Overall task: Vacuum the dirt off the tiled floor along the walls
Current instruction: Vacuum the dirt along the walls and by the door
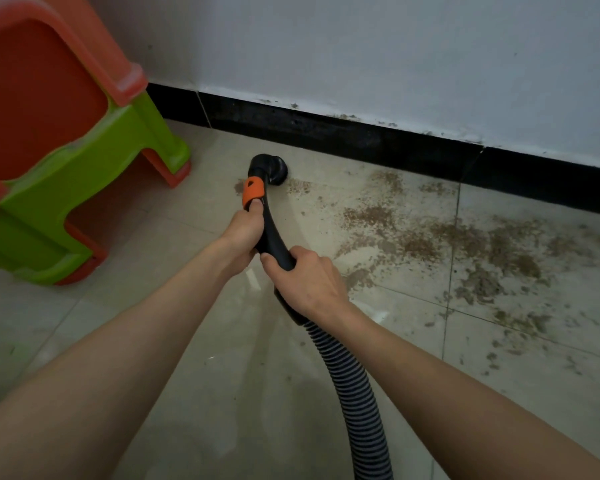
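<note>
A black vacuum handle (270,233) with an orange slider (252,192) curves down to a round black brush nozzle (275,169) that sits on the beige tiled floor (222,341), close to the black skirting (343,133). My left hand (241,235) grips the handle just below the orange slider, thumb against it. My right hand (309,278) grips the handle's lower end, where the ribbed grey hose (354,393) starts. Brown dirt (465,244) lies scattered over the tiles to the right of the nozzle, up to the wall.
Stacked plastic stools, orange over green (66,161), stand on the left close to the nozzle. The white wall (395,57) runs across the back above the skirting. The hose trails down to the frame's bottom edge.
</note>
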A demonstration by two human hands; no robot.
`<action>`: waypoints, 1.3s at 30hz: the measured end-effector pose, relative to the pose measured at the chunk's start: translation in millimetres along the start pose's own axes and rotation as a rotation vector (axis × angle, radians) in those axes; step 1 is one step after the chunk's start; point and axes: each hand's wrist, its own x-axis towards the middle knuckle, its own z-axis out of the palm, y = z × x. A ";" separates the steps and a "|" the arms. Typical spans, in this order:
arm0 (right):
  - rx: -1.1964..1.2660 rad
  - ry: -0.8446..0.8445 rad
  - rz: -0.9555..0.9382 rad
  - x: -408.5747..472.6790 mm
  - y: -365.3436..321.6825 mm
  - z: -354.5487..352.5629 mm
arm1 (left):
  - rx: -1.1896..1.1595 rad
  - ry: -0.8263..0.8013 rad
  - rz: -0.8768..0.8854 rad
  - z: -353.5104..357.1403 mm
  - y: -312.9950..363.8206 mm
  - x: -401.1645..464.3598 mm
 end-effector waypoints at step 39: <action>-0.058 0.209 0.157 -30.9 118.3 -85.5 | -0.028 -0.446 -0.103 151.8 1.2 -37.2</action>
